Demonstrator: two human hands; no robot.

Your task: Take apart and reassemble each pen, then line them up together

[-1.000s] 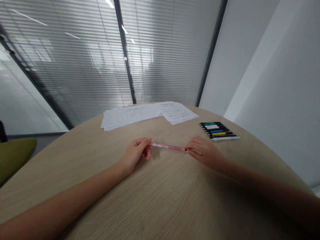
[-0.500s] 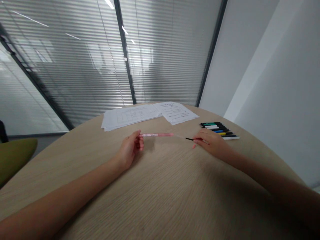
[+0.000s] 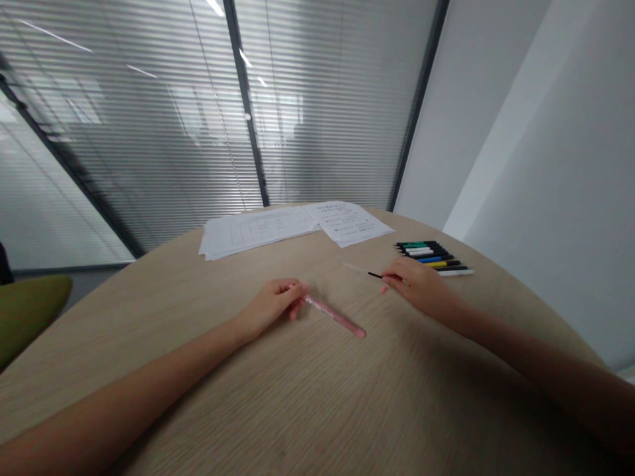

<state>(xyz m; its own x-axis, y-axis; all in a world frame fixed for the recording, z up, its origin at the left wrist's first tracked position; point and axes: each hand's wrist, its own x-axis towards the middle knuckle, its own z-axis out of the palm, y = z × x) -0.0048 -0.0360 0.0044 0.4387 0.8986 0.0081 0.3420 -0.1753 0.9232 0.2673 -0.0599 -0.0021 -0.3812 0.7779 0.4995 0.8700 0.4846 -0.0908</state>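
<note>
My left hand (image 3: 278, 305) pinches one end of a pink pen barrel (image 3: 337, 318), whose other end points down to the right, toward me. To the right, my right hand (image 3: 411, 280) has its fingertips closed on a thin pen refill (image 3: 374, 274), dark near the fingers and clear toward its left end. Just below those fingers is a small pink piece (image 3: 383, 289); it looks like a pen part, but its exact kind is too small to tell. The barrel and the refill are apart.
Behind my right hand lies a row of several pens (image 3: 430, 254). Printed paper sheets (image 3: 262, 230) spread over the far side of the round wooden table (image 3: 317, 410). A green chair (image 3: 34, 311) stands at the left, with blinds and a wall beyond.
My left hand has moved toward me and slightly right, and the pink pen barrel has swung from level to slanting down-right, away from the refill. My right hand stays nearly in place.
</note>
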